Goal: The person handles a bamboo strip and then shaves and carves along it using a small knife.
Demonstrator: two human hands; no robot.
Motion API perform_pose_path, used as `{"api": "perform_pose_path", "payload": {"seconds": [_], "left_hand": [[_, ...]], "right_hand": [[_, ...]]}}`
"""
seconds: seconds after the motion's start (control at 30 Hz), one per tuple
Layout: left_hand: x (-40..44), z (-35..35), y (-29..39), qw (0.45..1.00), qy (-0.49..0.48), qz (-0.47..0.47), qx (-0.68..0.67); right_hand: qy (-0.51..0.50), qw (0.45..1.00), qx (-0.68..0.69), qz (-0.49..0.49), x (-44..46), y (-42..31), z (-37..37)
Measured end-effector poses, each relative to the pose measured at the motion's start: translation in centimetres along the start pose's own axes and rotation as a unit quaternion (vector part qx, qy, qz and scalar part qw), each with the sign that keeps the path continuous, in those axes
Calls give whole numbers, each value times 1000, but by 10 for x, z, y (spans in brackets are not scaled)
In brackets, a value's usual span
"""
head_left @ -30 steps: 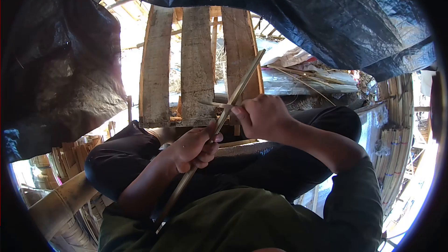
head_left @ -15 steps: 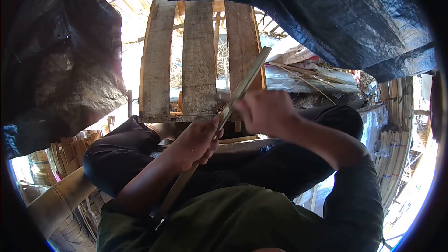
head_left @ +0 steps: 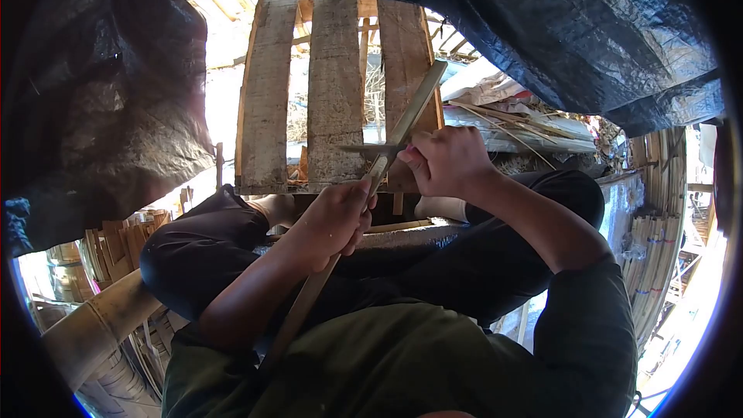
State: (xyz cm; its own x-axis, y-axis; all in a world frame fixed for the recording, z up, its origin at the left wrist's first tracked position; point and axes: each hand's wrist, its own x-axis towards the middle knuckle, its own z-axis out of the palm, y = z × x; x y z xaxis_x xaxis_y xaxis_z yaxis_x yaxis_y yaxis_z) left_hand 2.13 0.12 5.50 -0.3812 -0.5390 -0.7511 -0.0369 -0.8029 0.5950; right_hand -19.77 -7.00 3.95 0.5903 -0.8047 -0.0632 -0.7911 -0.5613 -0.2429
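A long, narrow bamboo strip (head_left: 422,101) slants across my lap, from above the planks down toward my shirt. My left hand (head_left: 333,220) is wrapped round its middle. My right hand (head_left: 450,161) is closed on the handle end of a knife (head_left: 364,148), whose thin dark blade points left and lies across the strip, just above a pale cut spot. My right fingers hide the handle. The strip's lower end is hard to make out against my shirt.
In front of me stands a slatted wooden plank surface (head_left: 333,101). Dark plastic sheeting (head_left: 557,23) hangs overhead and at left. A thick bamboo pole (head_left: 104,325) lies at left. Bundled bamboo slats (head_left: 650,263) stand at right, and loose strips (head_left: 518,120) lie beyond the planks.
The strip's upper end has shifted slightly upward. My right hand and the knife, blurred before, have risen a little and now show sharply.
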Motion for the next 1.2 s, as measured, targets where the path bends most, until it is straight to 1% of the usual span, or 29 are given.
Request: {"api": "perform_pose_path", "payload": {"seconds": [0.07,0.13,0.17,0.23,0.27,0.33,0.37,0.43,0.47,0.5,0.57,0.6,0.63,0.67,0.7,0.73,0.77,0.83,0.87,0.93,0.97,1.03,1.07,1.13,1.2], "left_hand": [[-4,-1,-1,1000,-3,2,-2],[-10,-3,0,1000,-9,-10,5],[-10,-4,0,1000,-10,-8,5],[-10,-6,-2,999,-8,-21,-31],[-10,-6,-2,999,-7,-18,-33],[-12,-7,-2,1000,-5,-6,11],[-12,-7,-3,1000,-4,-4,8],[-13,-7,-5,999,1,11,30],[-14,-6,-6,999,-1,8,31],[-15,-6,-5,1000,-3,-3,12],[-16,-5,-5,1000,-6,-11,-6],[-14,-6,-6,1000,-9,-4,10],[-14,-8,-6,1000,-11,5,24],[-14,-8,-5,1000,-9,7,24],[-14,-7,-4,999,5,5,50],[-13,-6,-4,997,18,2,78],[-14,-5,-3,997,17,0,80],[-16,-3,-4,998,19,29,58],[-17,-2,-3,998,19,29,59],[-20,-2,-1,1000,0,-6,19],[-19,-3,-2,1000,0,-4,20],[-16,-6,-6,999,3,-7,40],[-16,-5,-5,999,5,-7,39],[-18,-4,-2,996,36,19,82],[-24,-1,3,995,30,27,86]], "right_hand": [[16,1000,-6,-1,3,7,0],[25,997,-40,55,8,16,-4],[27,997,-43,56,8,16,-4],[27,995,-44,90,11,14,-5],[27,995,-46,87,9,7,-7],[-87,993,7,75,2,-17,-15],[-88,993,5,72,2,-19,-17],[-70,997,6,37,1,-23,-17],[-65,996,-9,62,9,-7,-12],[-65,996,-8,65,14,6,-8],[6,995,-47,83,22,23,-5],[-37,991,-32,126,22,11,-14],[-34,991,-33,123,20,-1,-18],[-75,992,-20,98,15,-13,-21],[-117,990,-7,73,8,-20,-21],[-29,999,13,9,-1,-20,-11],[-30,999,15,12,1,-15,-12],[-52,995,-32,78,16,2,-16],[-52,995,-32,78,21,13,-17],[-14,990,-65,125,28,27,-18],[-12,990,-65,124,24,24,-15],[-39,995,-36,80,12,-2,-10],[-63,997,4,41,5,-16,-14],[-59,997,-12,39,8,-11,-16],[-55,997,-29,42,12,4,-16]]}}
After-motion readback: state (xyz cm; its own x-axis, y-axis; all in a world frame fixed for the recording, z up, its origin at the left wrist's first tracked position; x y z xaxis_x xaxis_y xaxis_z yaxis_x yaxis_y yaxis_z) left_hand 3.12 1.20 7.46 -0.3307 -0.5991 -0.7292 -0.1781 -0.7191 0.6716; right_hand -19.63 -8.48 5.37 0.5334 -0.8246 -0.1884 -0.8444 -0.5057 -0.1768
